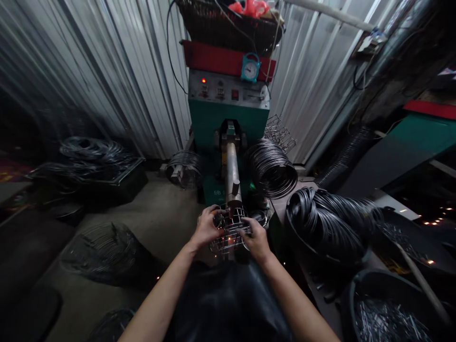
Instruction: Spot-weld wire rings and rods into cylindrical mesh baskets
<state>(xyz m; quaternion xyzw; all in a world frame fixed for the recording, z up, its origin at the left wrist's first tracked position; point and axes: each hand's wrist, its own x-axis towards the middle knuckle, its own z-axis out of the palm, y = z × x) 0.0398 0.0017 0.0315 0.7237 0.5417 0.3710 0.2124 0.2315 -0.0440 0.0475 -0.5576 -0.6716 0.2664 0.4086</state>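
Green machine [210, 114] on the far side, you pinch a wire cage [233, 232] at the near end of the bar [232, 164], left hand [205, 228] on its left edge, right hand [257, 240] on its right. Sparks [230, 239] glow at the cage.

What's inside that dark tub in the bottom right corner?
In the tub lies a loose heap of thin, silvery metal rods. Whatever is underneath is covered by the heap, and the picture's bottom edge cuts off the tub's nearest part.
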